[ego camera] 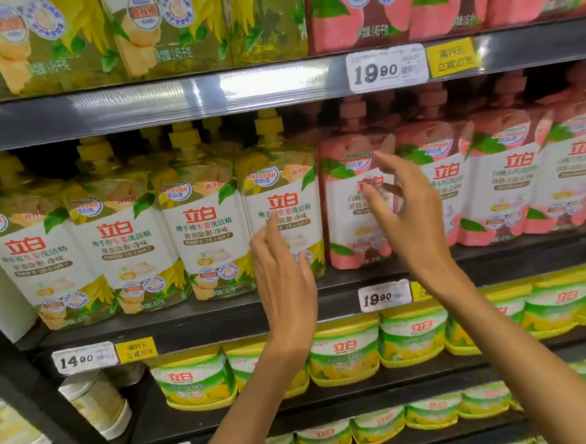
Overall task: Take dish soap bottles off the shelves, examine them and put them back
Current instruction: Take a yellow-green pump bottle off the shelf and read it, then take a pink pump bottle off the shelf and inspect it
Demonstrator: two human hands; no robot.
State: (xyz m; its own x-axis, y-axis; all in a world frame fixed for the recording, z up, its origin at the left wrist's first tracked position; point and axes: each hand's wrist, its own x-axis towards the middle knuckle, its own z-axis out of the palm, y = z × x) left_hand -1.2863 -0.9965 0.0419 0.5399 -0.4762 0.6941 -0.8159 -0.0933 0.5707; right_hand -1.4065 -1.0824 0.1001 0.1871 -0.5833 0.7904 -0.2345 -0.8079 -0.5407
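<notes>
Yellow dish soap bottles stand in a row on the middle shelf (222,315), with pink ones to their right. My left hand (282,274) is raised in front of the rightmost yellow bottle (282,188), fingers straight, holding nothing. My right hand (397,212) hovers in front of the leftmost pink bottle (346,198), fingers spread and loosely bent, also holding nothing. Whether either hand touches a bottle cannot be told.
The upper shelf (174,102) carries more yellow and pink bottles. Below, green and yellow tubs (344,359) fill two lower shelves. Price tags (386,66) reading 19.90 and 14.90 hang on the shelf edges. A dark upright frames the left side.
</notes>
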